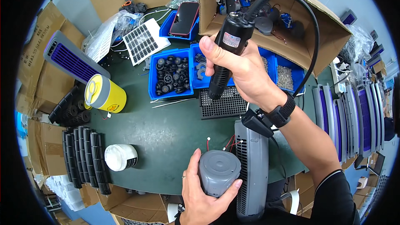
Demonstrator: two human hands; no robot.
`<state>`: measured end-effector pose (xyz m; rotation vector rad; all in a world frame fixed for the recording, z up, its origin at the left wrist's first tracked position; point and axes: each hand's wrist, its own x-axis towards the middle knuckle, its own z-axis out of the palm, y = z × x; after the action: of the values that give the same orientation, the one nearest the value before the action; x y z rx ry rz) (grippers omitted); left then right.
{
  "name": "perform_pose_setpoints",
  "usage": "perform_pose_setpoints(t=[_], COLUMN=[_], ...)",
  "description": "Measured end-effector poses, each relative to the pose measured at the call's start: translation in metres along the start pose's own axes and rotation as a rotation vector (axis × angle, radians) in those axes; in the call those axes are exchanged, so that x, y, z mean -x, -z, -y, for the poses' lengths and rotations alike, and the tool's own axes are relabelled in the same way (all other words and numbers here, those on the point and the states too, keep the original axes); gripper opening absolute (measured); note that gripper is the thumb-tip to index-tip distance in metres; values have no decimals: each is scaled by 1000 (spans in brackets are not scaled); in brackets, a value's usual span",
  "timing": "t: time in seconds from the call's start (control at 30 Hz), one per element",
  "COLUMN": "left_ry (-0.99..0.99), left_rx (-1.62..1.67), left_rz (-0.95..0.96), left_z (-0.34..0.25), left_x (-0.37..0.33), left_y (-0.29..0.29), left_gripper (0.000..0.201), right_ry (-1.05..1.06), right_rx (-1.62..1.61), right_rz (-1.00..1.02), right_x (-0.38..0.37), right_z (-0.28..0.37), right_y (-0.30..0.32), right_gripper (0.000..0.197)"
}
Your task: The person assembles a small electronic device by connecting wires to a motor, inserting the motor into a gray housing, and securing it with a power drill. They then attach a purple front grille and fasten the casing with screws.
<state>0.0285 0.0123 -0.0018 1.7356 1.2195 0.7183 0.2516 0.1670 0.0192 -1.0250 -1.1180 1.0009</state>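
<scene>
My right hand (252,71) is wrapped around a black electric screwdriver (226,48), held raised with its nose down above a black perforated tray (223,104). A thick black cord loops from its top. Low in front of me, my left hand (204,204) grips a rounded grey plastic housing (219,167) between thumb and fingers. Thin red wires with white plugs (208,139) show beyond its far edge. Right beside it stands a long grey slotted fan casing (252,162). No screw can be made out at the screwdriver's tip.
Blue bins hold black round parts (172,75) and small screws (285,77). A cardboard box (333,37) of motors stands behind. At left are a yellow cup (109,96), a white jar (120,157) and black fan rollers (85,156). Grey-purple casings (352,121) line the right.
</scene>
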Motion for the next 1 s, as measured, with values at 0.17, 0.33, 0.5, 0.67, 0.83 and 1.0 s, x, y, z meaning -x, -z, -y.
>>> perform_pose_setpoints(t=[0.17, 0.33, 0.5, 0.67, 0.83, 1.0], left_ry=[-11, -27, -8, 6, -18, -21], left_rx=[-2, 4, 30, 48, 44, 44], left_rz=[-2, -25, -45, -45, -50, -58], left_z=[0, 1, 0, 2, 3, 3], left_x=[0, 0, 1, 1, 1, 1], left_y=[0, 0, 3, 4, 3, 2], left_gripper=[105, 104, 103, 102, 101, 100], right_ry=[24, 24, 129, 32, -282, -380], right_rx=[24, 91, 57, -272, -656, -690], right_rz=[10, 71, 43, -61, -33, -25], right_x=[0, 1, 7, 16, 24, 32], right_z=[-5, -3, 16, 59, 61, 56], right_y=[-1, -6, -7, 12, 27, 26], right_gripper=[37, 34, 28, 52, 59, 61])
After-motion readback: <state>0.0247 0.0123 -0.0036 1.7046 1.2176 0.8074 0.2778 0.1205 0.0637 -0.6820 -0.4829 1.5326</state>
